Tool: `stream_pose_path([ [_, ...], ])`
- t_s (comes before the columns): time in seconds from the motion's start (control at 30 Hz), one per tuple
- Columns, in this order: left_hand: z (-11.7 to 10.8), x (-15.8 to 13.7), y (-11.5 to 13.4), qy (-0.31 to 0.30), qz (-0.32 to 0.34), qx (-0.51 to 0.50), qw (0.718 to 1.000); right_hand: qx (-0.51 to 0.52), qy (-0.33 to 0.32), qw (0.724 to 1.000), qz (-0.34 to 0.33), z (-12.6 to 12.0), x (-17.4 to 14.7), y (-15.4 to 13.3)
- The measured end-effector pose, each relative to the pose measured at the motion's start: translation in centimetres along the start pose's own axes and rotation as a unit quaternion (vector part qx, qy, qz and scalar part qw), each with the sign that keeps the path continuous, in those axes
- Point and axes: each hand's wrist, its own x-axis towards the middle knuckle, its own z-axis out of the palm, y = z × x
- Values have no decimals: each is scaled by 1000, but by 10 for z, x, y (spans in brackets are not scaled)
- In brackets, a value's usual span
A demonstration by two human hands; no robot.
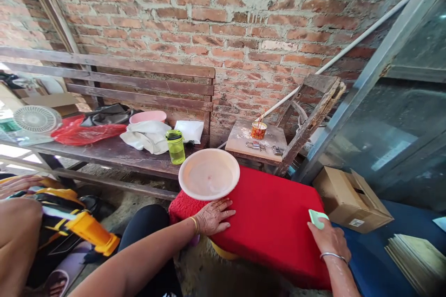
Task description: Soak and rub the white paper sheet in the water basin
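Note:
My left hand (216, 217) lies flat with its fingers spread on the red cloth (272, 213), just below the rim of a pale pink basin (209, 197). That round basin stands at the far left part of the cloth and seems to hold some cloudy water. At the right edge of the cloth, my right hand (330, 240) is closed around a pale green flat block (316, 218). Whether this block is a sponge or a bar of soap I cannot tell. Whitish wet marks show on my right forearm.
A wooden bench (139, 160) carries a green bottle (176, 147), a white cloth (146, 137), a red bag (87, 130) and a fan (36, 119). A chair (237, 141) holds a cup (258, 131) and padlocks (255, 145). A cardboard box (351, 199) stands right. Another person's knee (21, 222) is left.

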Motion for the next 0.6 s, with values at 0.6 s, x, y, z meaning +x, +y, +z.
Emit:
stream_pose_path([
  [0.6,1,-1,0,5,4,14,1000,31,-11,999,-39,30,-16,37],
])
